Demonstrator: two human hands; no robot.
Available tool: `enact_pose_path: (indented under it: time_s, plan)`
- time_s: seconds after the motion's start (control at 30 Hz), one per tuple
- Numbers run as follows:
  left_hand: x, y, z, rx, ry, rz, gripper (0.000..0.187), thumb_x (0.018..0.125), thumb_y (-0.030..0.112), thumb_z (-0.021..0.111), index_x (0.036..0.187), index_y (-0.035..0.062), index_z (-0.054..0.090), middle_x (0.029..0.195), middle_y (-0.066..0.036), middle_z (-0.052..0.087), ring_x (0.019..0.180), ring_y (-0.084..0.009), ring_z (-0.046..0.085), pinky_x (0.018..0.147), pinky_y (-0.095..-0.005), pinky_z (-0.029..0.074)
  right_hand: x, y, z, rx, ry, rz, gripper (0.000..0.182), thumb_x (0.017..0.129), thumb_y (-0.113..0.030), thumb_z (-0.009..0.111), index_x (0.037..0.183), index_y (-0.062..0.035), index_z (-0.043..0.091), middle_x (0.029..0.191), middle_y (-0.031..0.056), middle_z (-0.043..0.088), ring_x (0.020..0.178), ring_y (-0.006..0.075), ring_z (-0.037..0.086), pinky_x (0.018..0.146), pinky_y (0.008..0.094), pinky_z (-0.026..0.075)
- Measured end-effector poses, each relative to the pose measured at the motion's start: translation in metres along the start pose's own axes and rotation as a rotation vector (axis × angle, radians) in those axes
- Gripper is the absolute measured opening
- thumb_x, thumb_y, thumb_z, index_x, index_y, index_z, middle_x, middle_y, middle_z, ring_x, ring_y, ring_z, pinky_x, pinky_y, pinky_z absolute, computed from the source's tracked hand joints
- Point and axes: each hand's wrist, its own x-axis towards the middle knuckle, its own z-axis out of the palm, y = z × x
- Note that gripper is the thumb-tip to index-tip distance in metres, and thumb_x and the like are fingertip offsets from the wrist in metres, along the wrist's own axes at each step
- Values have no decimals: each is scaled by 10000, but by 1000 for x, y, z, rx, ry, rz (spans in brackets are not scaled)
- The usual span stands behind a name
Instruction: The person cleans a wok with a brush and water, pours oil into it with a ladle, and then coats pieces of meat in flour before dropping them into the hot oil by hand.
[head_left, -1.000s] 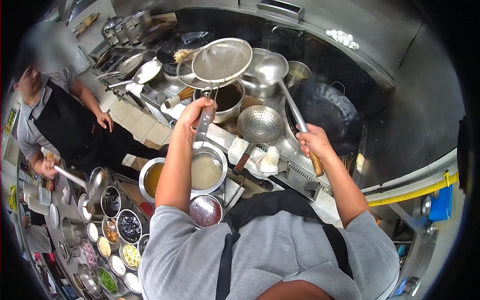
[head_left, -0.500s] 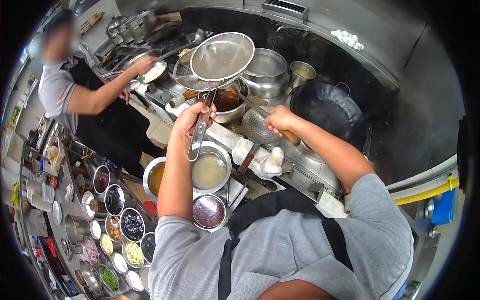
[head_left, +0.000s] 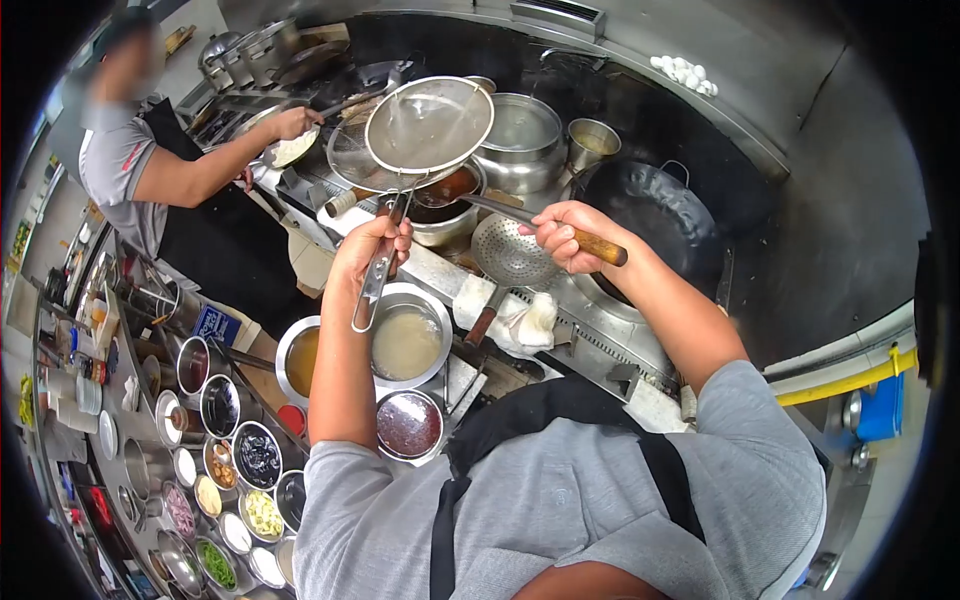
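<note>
My left hand is wrapped round the metal handle of a round mesh strainer, whose basket is held over the back of a steel pot of dark brown sauce. In my right hand is a ladle, gripped at its wooden handle. Its bowl, coated in brown sauce, is at the pot's opening, just below the strainer's near rim. A perforated skimmer lies under my right hand, next to a crumpled white cloth. Below my left hand sits a steel bowl of cloudy liquid.
To the right is a large dark wok. Steel pots stand behind the sauce pot. At the left a co-worker holds a pan of white food. Bowls of cut ingredients crowd the lower left counter.
My right hand has moved slightly up and right, tilting the ladle's handle flatter. Its bowl now shows higher in the pot. The strainer stays in my left hand; the whole view has shifted a little.
</note>
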Motion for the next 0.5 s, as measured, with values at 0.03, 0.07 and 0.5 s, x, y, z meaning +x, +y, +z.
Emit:
enact_pose_path:
  time_s: [0.03,0.07,0.5]
  plan:
    - [0,0,3,15,-5,18,250,683,1,514,924,41,458,790,-55,543,607,-142,506,561,-273,447,-4,1,-1,6,8,-7,137,885,-102,475,947,18,453,578,-55,417,393,7,388,311,165,322]
    - [-1,0,7,28,4,25,252,680,-3,507,924,35,461,787,-55,539,603,-140,500,558,-270,443,-7,1,0,30,-21,6,136,886,-103,474,949,16,456,577,-55,417,394,7,387,311,166,323]
    - [12,-8,-7,30,3,31,236,693,15,486,928,4,475,782,-39,524,590,-127,500,550,-262,450,-64,15,-27,84,-20,-64,164,886,-108,470,1013,-6,458,582,-49,410,389,18,371,303,172,310]
